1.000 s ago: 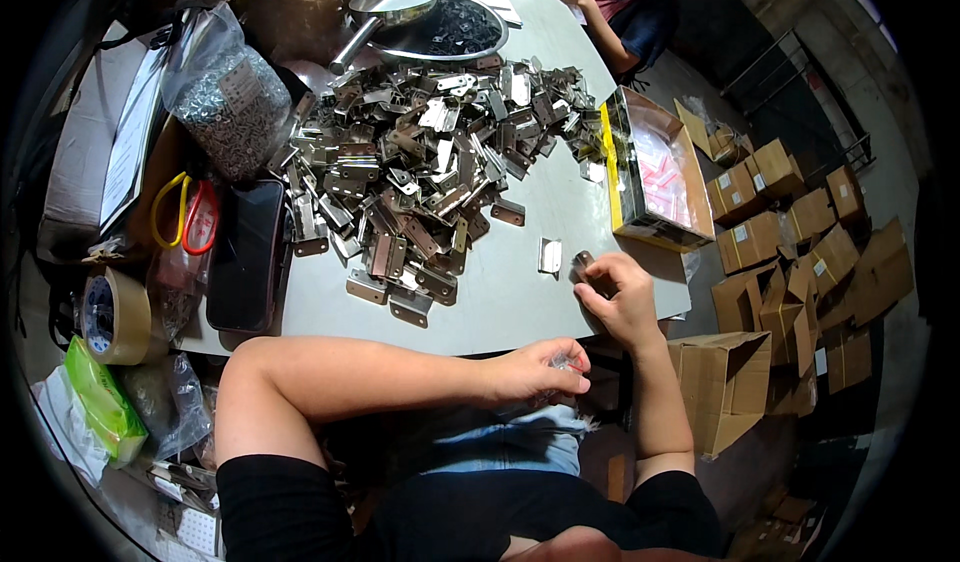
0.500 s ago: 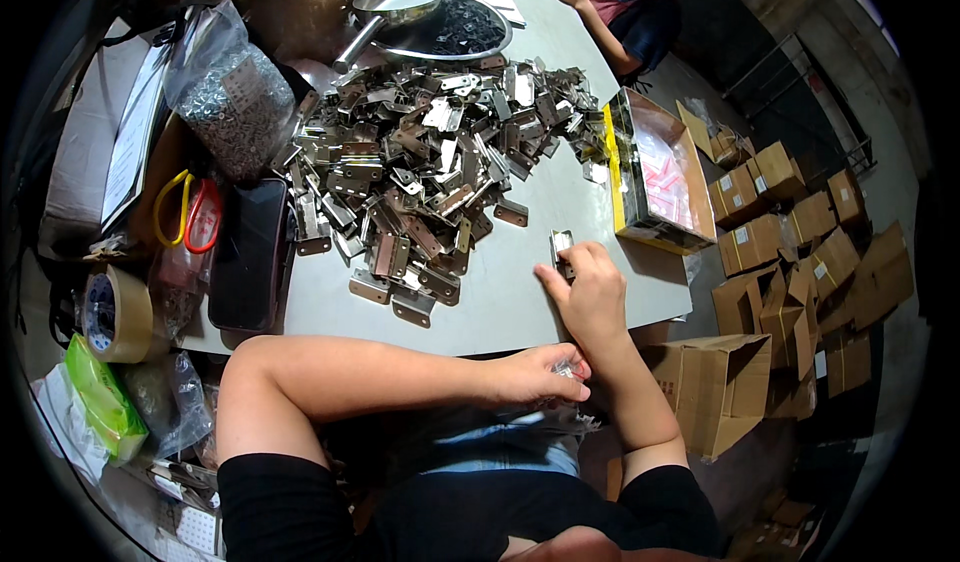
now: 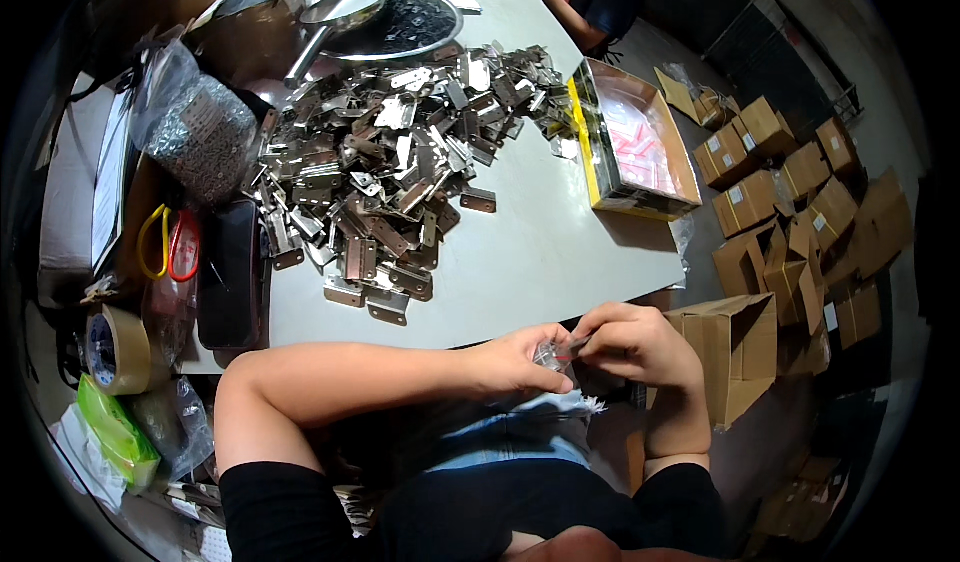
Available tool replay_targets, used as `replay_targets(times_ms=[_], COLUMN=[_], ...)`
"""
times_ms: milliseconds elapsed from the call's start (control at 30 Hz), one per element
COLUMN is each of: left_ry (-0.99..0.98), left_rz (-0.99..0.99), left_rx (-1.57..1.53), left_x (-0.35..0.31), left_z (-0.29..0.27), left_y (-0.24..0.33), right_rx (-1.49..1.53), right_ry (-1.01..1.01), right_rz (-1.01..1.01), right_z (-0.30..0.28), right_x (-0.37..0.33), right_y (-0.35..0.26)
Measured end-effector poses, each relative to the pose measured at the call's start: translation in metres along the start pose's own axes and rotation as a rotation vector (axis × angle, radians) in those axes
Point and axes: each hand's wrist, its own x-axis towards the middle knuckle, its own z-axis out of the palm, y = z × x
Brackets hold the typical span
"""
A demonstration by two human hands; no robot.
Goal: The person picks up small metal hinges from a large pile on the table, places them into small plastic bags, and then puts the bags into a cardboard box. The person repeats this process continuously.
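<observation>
In front of my body, just off the near table edge, my left hand (image 3: pixel 522 360) is closed round a small clear plastic bag (image 3: pixel 550 355) with a red line on it. My right hand (image 3: pixel 645 347) meets it there, fingers pinched at the bag's mouth. A dark sliver of a metal bracket shows between those fingertips; the rest is hidden by the fingers. Beyond my hands, a large heap of bent metal brackets (image 3: pixel 385 177) with screw holes covers the middle of the table. One loose bracket (image 3: pixel 478 199) lies at its right side.
An open box (image 3: pixel 590 162) of small clear, red-marked bags stands at right. Behind the heap sits a metal bowl (image 3: pixel 455 34) of dark pieces with a scoop. Left are a bag of screws (image 3: pixel 200 137), scissors (image 3: pixel 183 247), phone (image 3: pixel 230 277) and tape (image 3: pixel 120 347). Cartons (image 3: pixel 750 202) crowd the floor; another person sits opposite.
My right hand has picked up the bracket from the table and drawn it back to the bag in my left hand. The view has shifted slightly.
</observation>
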Motion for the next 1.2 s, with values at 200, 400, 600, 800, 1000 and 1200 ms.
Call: replay_targets(times_ms=[200, 400, 600, 800, 1000, 1200], left_ry=[0.034, 0.093, 0.060, -0.014, -0.019, 0.100], left_rz=[0.182, 0.198, 0.163, 0.247, 0.198, 0.518], left_rx=[0.387, 0.349, 0.301, 0.226, -0.059, 0.568], left_x=[0.002, 0.002, -0.001, 0.002, -0.003, 0.002], left_z=[-0.003, -0.001, 0.002, 0.001, 0.000, -0.003], left_y=[-0.006, -0.001, 0.009, 0.003, 0.019, 0.028], right_rx=[0.129, 0.061, 0.221, 0.209, 0.001, -0.060], right_ry=[-0.058, 0.179, 0.074, -0.061, 0.086, 0.167], right_rz=[0.043, 0.118, 0.074, 0.054, -0.055, -0.159], right_z=[0.007, 0.020, 0.005, 0.006, 0.008, 0.009], right_x=[0.003, 0.004, -0.001, 0.006, 0.009, 0.019], right_y=[-0.007, -0.019, -0.006, -0.008, -0.013, -0.014])
